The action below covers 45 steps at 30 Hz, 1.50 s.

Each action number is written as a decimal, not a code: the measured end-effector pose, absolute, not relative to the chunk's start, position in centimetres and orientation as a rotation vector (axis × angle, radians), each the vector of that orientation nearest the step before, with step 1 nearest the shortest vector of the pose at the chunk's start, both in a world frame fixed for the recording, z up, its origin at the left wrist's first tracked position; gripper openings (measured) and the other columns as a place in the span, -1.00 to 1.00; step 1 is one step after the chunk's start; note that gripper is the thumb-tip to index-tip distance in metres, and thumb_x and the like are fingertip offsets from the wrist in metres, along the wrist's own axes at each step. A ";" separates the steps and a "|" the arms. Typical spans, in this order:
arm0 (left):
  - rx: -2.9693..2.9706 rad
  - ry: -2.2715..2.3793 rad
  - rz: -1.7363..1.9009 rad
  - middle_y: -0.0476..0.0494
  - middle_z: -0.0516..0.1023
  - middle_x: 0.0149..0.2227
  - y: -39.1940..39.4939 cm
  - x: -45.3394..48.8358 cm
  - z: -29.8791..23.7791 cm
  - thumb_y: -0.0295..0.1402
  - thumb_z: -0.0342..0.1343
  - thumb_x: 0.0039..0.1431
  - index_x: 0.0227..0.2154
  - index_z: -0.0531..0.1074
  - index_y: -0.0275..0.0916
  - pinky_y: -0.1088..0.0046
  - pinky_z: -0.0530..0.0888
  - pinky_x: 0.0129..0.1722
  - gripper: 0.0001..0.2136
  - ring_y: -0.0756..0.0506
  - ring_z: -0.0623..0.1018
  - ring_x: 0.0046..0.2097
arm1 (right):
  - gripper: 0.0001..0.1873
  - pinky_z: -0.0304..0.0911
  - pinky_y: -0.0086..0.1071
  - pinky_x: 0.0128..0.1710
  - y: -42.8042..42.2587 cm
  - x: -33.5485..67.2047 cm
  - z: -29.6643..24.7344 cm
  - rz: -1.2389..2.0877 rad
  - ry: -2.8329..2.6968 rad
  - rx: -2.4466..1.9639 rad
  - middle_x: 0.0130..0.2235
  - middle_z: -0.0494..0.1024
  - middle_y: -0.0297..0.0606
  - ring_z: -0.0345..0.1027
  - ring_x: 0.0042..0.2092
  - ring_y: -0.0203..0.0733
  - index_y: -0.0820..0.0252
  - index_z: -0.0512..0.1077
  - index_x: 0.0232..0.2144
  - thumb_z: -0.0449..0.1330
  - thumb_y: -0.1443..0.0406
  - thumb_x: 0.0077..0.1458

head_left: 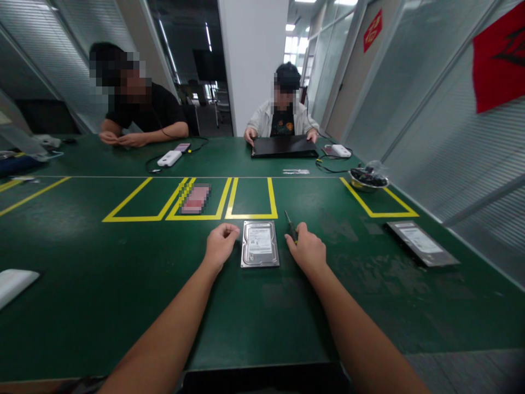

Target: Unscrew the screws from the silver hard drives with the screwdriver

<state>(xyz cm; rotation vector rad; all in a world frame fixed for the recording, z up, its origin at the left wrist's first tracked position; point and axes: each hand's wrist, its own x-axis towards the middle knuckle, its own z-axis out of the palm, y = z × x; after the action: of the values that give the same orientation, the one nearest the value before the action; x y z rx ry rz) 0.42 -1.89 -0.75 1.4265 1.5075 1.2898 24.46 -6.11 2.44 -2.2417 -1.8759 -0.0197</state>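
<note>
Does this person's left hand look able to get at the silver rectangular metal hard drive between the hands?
Probably yes: the bare left hand is close beside the silver rectangular metal hard drive, with only green tabletop showing between them.

1. Between the left hand point(221, 246) and right hand point(310, 249), a hard drive point(260, 246) is bearing a label point(261, 239), its print too small to read.
2. To their right, a second drive point(421, 243) is showing equally unreadable print.
3. Beyond the right hand, a red sign point(373, 31) and red banner point(497, 65) are bearing unclear characters.
</note>
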 end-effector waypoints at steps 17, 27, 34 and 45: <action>2.162 1.471 0.879 -0.24 0.50 0.04 -0.8 -0.5 -1.0 -0.63 -0.02 0.01 0.12 0.27 -0.29 0.15 0.35 0.14 -0.45 -0.19 0.47 0.06 | -0.72 0.11 -0.36 -0.43 -6.8 23.8 2.2 -0.046 -1.902 -2.161 -0.27 0.56 -0.26 0.49 -0.28 -0.08 0.10 0.23 -0.11 0.00 0.08 0.24; 2.244 1.448 0.663 -0.24 0.31 0.23 -0.1 -0.6 -0.9 -0.54 -0.05 0.09 0.27 0.12 -0.26 0.07 0.24 0.23 -0.38 -0.25 0.27 0.26 | -0.74 0.24 -0.31 -0.25 -7.5 23.8 2.2 -0.076 -1.879 -1.858 -0.22 0.50 -0.20 0.40 -0.20 -0.12 0.18 0.33 -0.15 -0.01 0.15 0.25; 2.245 1.466 0.628 -0.26 0.30 0.24 -0.3 -0.6 -0.6 -0.48 -0.03 0.11 0.27 0.11 -0.25 0.05 0.23 0.22 -0.39 -0.27 0.26 0.26 | -0.55 0.24 -0.16 0.07 -8.8 21.3 2.0 0.102 -1.867 -1.521 -0.02 0.41 -0.01 0.29 0.02 -0.02 0.31 0.28 0.04 0.05 0.13 0.20; 2.242 1.460 0.636 -0.25 0.33 0.22 -0.4 -0.5 -0.5 -0.45 -0.01 0.08 0.27 0.09 -0.27 0.06 0.23 0.21 -0.37 -0.26 0.27 0.25 | -0.25 0.14 -0.02 0.21 -10.1 19.4 1.6 0.365 -1.894 -1.501 0.26 0.13 0.08 0.08 0.26 0.09 0.25 0.03 0.25 0.13 0.07 0.11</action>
<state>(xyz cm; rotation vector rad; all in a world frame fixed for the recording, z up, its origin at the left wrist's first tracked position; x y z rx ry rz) -0.50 -0.39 -0.46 2.2425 1.4601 0.6361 19.38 -10.12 1.64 -1.5009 -1.8942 0.3648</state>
